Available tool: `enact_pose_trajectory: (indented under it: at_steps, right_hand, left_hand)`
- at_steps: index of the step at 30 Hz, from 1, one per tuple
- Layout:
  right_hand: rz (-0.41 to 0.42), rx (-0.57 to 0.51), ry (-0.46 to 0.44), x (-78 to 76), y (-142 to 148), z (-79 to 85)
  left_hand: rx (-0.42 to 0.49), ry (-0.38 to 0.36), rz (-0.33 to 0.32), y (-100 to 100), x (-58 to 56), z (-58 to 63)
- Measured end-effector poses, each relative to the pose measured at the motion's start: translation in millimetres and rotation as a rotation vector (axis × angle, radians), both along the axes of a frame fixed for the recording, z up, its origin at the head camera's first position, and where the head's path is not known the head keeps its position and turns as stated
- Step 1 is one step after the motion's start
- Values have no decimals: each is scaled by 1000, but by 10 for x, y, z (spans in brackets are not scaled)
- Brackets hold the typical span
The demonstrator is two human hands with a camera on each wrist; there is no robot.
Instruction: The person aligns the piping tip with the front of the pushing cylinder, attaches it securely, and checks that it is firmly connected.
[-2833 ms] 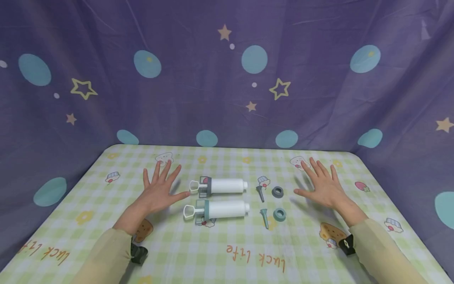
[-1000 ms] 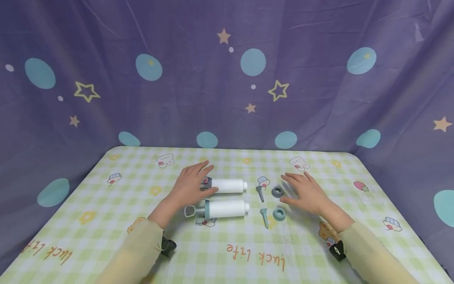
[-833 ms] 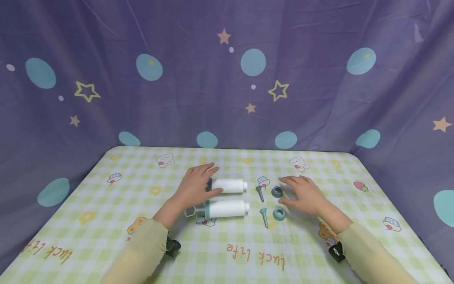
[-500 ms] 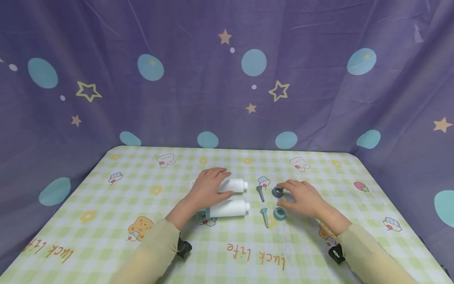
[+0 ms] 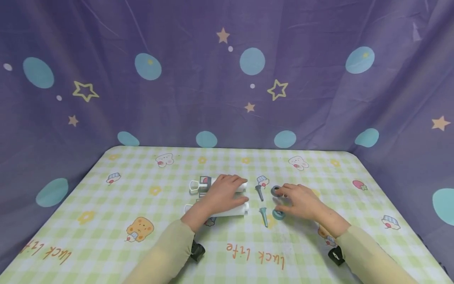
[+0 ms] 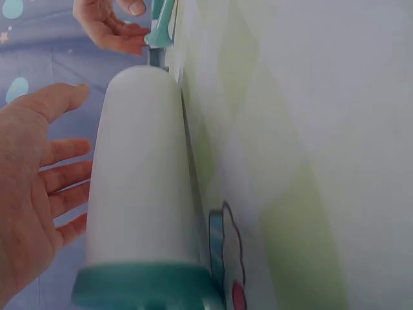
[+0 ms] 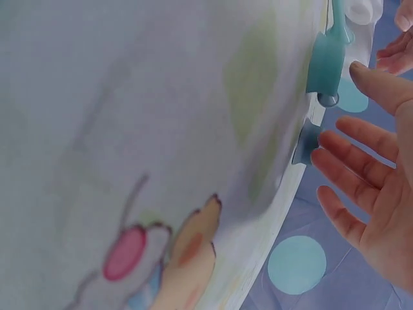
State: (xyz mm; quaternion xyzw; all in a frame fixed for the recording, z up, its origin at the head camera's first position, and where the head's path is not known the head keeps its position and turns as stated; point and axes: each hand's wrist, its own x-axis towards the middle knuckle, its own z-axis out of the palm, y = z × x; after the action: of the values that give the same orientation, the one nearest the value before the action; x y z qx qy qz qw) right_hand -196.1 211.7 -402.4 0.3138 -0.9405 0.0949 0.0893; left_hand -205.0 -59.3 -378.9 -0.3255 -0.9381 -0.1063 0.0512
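Two white cylinders lie side by side, each with a clear end piece and a white loop handle. My left hand (image 5: 224,193) hangs over both, fingers spread and relaxed, partly hiding them. In the left wrist view a gap shows between its fingers and the near cylinder (image 6: 139,181), which has a teal collar (image 6: 145,284). The far cylinder (image 5: 242,188) has a grey collar. My right hand (image 5: 302,202) reaches over a grey ring (image 5: 275,191) and a teal ring (image 5: 279,215), thumb and fingers apart; contact with the grey ring is unclear.
Between the hands lie a dark grey nozzle-like piece (image 5: 259,193) and a teal one (image 5: 263,217). A green-checked cloth (image 5: 170,217) covers the table, and a purple curtain (image 5: 177,110) hangs behind it.
Both hands have come inward from the table's sides. The left has moved right over the cylinders, while the right has moved left over the rings. The objects have stayed put.
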Motion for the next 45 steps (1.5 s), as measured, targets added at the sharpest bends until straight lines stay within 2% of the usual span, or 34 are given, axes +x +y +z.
enact_pose_trajectory:
  at_steps: [9, 21, 34, 45]
  right_hand:
    - [50, 21, -51, 24, -43, -24]
    - [96, 29, -62, 64, -73, -27]
    - [105, 71, -82, 88, -59, -9]
    - [98, 94, -87, 90, -72, 5]
  left_hand:
    - [-52, 7, -83, 253, 23, -29]
    - [-145, 42, -150, 467, 61, -160]
    - [-153, 46, -125, 620, 77, -196]
    - [-165, 35, -126, 648, 91, -178]
